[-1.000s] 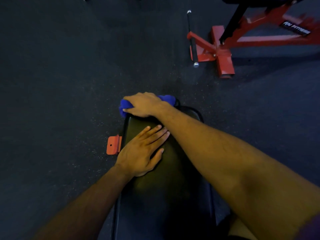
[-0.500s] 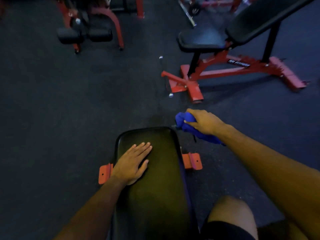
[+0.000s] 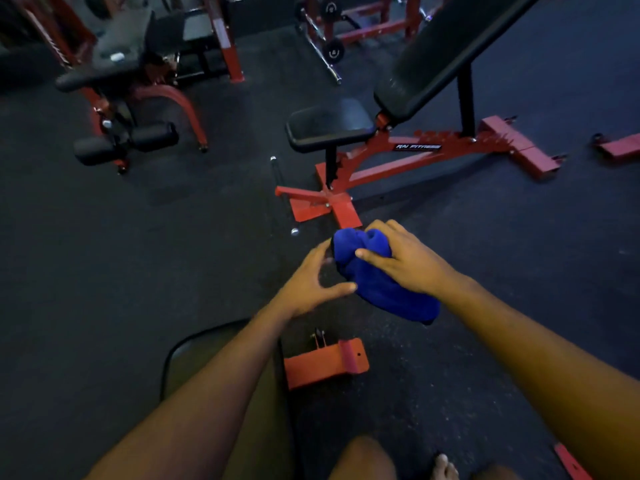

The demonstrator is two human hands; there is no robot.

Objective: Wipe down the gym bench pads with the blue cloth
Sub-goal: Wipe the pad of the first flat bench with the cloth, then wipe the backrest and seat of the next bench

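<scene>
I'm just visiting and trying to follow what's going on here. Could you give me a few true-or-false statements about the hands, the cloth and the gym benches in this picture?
1. The right hand grips the blue cloth. True.
2. The cloth is pressed flat on a bench pad. False: it is bunched and held up in the air above the floor.
3. The left hand rests flat on the near bench pad. False: it is raised beside the cloth, fingers spread.
4. The red-framed bench ahead has its black backrest tilted up. True.
5. A barbell lies on the floor farther back. True.
</scene>
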